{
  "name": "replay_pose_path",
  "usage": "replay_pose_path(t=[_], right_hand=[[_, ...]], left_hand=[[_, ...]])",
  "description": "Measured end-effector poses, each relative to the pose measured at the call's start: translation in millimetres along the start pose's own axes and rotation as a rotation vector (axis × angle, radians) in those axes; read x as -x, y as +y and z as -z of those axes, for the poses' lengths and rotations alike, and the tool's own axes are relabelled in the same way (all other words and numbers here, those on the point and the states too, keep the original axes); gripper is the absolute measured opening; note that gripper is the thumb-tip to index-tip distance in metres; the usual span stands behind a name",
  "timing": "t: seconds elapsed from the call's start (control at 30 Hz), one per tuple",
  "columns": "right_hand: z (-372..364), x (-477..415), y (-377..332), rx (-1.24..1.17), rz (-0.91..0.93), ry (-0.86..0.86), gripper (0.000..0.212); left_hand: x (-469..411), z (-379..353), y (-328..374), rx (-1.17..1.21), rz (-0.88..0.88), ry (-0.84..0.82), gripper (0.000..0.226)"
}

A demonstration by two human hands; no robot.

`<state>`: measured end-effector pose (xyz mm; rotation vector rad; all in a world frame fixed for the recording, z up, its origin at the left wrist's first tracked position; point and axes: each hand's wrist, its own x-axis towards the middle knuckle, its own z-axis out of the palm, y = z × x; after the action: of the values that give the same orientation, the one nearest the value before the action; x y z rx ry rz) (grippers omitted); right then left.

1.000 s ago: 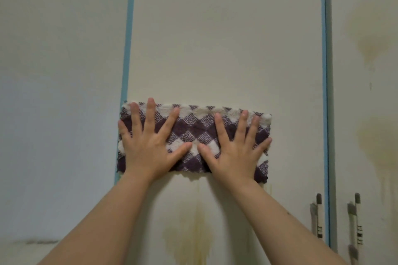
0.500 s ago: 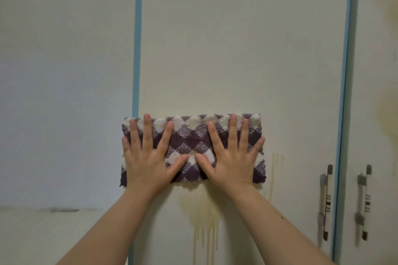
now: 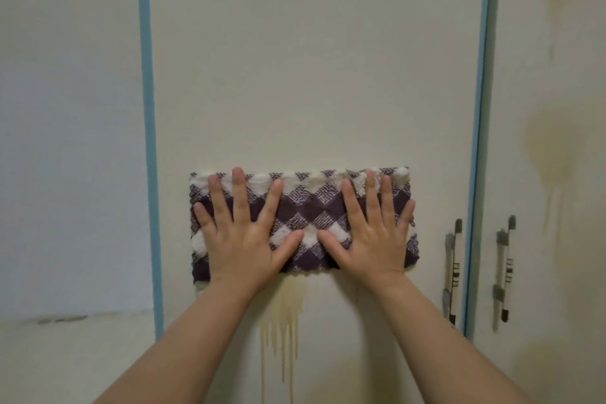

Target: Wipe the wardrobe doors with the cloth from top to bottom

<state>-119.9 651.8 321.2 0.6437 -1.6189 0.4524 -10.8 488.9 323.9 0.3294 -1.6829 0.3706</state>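
Note:
A folded purple-and-white checked cloth (image 3: 305, 210) lies flat against the cream middle wardrobe door (image 3: 311, 75), roughly at handle height. My left hand (image 3: 242, 233) presses on the cloth's left half with its fingers spread. On the right half, my right hand (image 3: 370, 233) does the same, and both thumbs point inward. A yellowish stain with drip lines (image 3: 285, 315) runs down the door just below the cloth.
Blue trim strips (image 3: 147, 108) edge the door on both sides. A metal handle (image 3: 452, 269) sits at the door's right edge, with a second handle (image 3: 505, 269) on the neighbouring door (image 3: 551, 43), which carries yellow-brown stains. A pale wall (image 3: 65, 141) is on the left.
Both hands have slid the cloth down the door, from above the handles to about their level. The lamp's reflection has left the view and the drip stain below shows more.

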Motion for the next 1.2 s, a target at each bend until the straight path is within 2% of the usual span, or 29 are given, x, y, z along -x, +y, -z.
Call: replay_pose_path(t=[0.27,0.43,0.63,0.77,0.9,1.0,1.07,1.2], right_hand=[[10,12,55,-0.015,-0.092,-0.088,0.075],[14,17,52,-0.060,-0.179,-0.128,0.075],[12,51,48,-0.062,-0.151,-0.153,0.075],[14,58,37,-0.083,-0.192,-0.172,0.081],[21,51,8,-0.138,-0.332,-0.225,0.092],[15,45,-15,-0.138,-0.436,-0.222,0.102],[10,41,-27,-0.117,-0.480,-0.214,0.100],[5,42,-52,-0.069,-0.471,-0.178,0.081]], left_hand=[[-1,-9,64,0.039,0.016,-0.015,0.074],[-2,-11,68,0.022,-0.001,-0.016,0.074],[27,-9,61,0.003,-0.056,-0.028,0.076],[39,-3,60,0.025,-0.026,-0.094,0.072],[37,11,59,0.246,0.038,-0.177,0.063],[37,18,52,0.295,0.031,-0.216,0.064],[38,17,45,0.237,0.005,-0.227,0.062],[43,14,35,0.147,-0.012,-0.229,0.057]])
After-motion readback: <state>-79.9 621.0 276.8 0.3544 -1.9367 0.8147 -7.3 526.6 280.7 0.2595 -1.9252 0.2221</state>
